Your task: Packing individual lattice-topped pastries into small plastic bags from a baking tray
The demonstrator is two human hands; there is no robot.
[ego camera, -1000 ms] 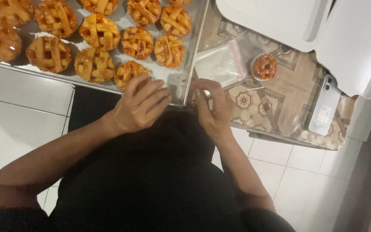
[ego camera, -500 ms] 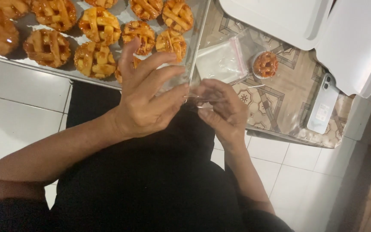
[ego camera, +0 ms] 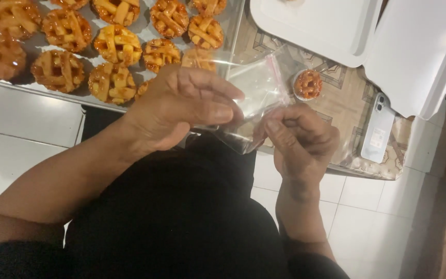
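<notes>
Both hands were up over the person's lap, working a small clear plastic bag with a red zip strip (ego camera: 256, 90). The left hand (ego camera: 181, 108) had its grip pinched on the bag's left edge, thumb pressed flat against the fingers with the plastic caught between them. The right hand (ego camera: 298, 139) was curled into a loose fist with its grip pinched on the bag's lower right corner. So the bag was stretched between the two hands, held in the air just in front of the near edge of the metal baking tray (ego camera: 233, 31), tilted with its red strip toward the upper right. Couldn't tell if anything was inside it, it looked flat.

The tray was packed with small round golden-brown lattice-top tarts (ego camera: 117, 44), glazed and shiny, sitting close together in rows. Off to the right, on the beige patterned cloth (ego camera: 347, 111), there was one more little tart in a white cup (ego camera: 308, 84), on its own just beyond the bag's top corner. Farther right lay a white smartphone (ego camera: 378, 129), face down, near the cloth's edge. Above those sat a white plastic lid or container (ego camera: 321, 26). The floor was white tile (ego camera: 6, 134), and the person wore dark clothing (ego camera: 171, 217).
</notes>
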